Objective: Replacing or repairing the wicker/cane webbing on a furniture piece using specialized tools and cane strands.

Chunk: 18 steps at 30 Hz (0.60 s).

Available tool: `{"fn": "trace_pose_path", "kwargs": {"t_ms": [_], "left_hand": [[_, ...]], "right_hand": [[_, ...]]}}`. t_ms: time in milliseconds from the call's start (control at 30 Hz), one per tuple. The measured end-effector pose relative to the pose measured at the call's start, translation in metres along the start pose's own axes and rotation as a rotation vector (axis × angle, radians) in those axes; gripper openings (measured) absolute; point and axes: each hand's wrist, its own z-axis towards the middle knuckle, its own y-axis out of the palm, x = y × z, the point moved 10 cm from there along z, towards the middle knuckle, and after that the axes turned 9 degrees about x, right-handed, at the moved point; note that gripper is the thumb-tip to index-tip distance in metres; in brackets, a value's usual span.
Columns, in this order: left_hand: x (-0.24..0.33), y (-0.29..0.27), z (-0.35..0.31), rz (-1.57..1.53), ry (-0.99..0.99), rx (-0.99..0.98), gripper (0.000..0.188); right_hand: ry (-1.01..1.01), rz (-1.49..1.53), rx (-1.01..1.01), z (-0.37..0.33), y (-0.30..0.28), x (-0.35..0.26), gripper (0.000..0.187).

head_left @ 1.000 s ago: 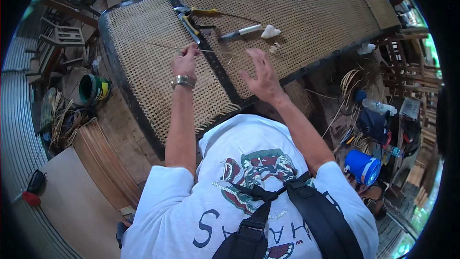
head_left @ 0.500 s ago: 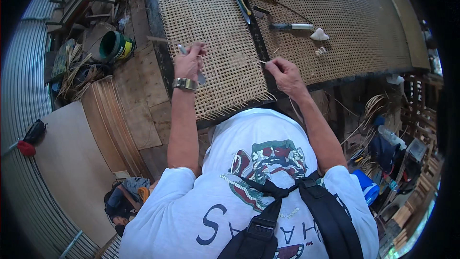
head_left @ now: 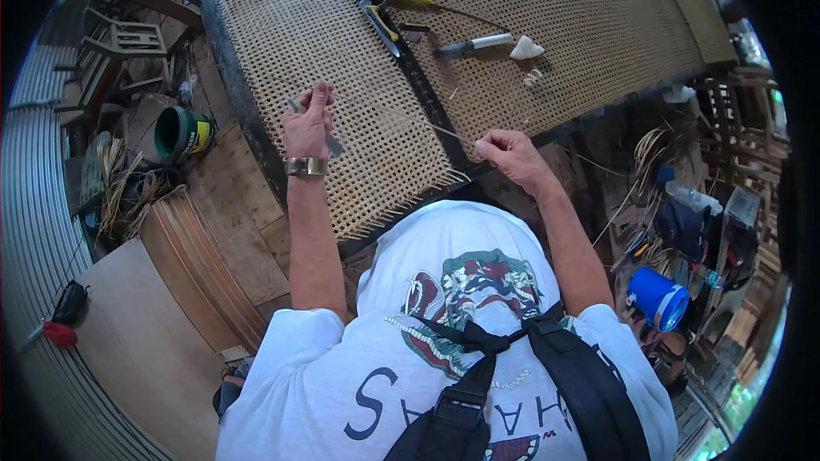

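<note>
A woven cane panel [head_left: 256, 38] in a dark frame lies in front of me, with loose strand ends along its near edge. My left hand [head_left: 307, 130] is over the panel's left side, closed around a thin knife [head_left: 334, 147] whose blade shows below the palm. Over the near edge of the dark dividing bar [head_left: 418, 90], my right hand [head_left: 511, 156] pinches a thin cane strand [head_left: 448, 132]. That strand runs taut from the fingers back to the weave.
Yellow-handled cutters [head_left: 380, 21], a tool with a pale handle [head_left: 474, 44] and a white lump [head_left: 526, 49] lie on the panel. A green bucket [head_left: 184, 134] stands at left on the floor, a blue bucket [head_left: 658, 300] at right. Cane bundles [head_left: 115, 172] lie beside the green bucket.
My right hand has drawn back toward me with the strand, and a longer length shows between fingers and weave. The view has shifted; my left hand still holds the knife.
</note>
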Motion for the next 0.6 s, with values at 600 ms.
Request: {"fn": "trace_pose_path", "kwargs": {"t_ms": [600], "left_hand": [[0.036, -0.009, -0.036, -0.108, 0.05, 0.084, 0.019]], "right_hand": [[0.218, 0.347, -0.147, -0.045, -0.062, 0.014, 0.016]]}}
